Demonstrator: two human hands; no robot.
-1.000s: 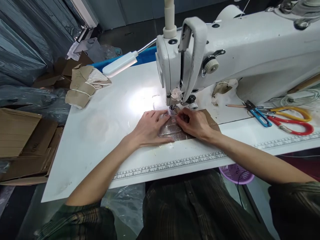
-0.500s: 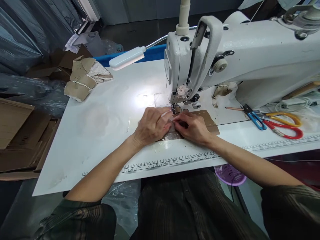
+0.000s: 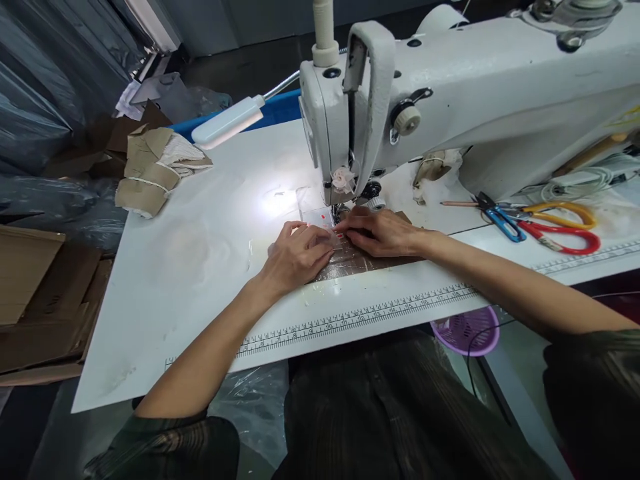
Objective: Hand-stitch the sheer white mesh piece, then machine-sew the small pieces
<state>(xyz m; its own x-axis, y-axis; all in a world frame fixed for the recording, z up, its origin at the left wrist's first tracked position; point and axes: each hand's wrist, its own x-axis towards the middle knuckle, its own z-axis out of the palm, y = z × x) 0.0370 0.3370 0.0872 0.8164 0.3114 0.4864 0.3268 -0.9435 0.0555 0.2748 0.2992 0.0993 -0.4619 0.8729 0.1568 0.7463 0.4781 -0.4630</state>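
At the sewing machine's (image 3: 334, 212) presser foot lies a clear plastic piece (image 3: 318, 217) with small red marks, on top of a brown sheet (image 3: 357, 264). My left hand (image 3: 299, 255) is closed at the plastic's near left edge, fingers bent and thumb close to the forefinger. From the right, my right hand (image 3: 384, 232) reaches in beside the presser foot, its fingertips pinched at the plastic's right side. Its palm is low over the brown sheet, hiding part of it. The exact grip of both sets of fingertips is partly hidden.
A lit lamp (image 3: 227, 123) hangs left of the machine head. Blue-handled snips (image 3: 505, 223), red-handled scissors (image 3: 567, 239) and a pencil (image 3: 457, 203) lie at right. A tied brown bundle (image 3: 150, 170) sits at the table's far left corner. A printed ruler (image 3: 350, 317) runs along the front edge.
The hands have moved slightly apart, and the clear piece with red marks now shows flat at the presser foot. My right hand has shifted over the brown sheet. The view has shifted a little.
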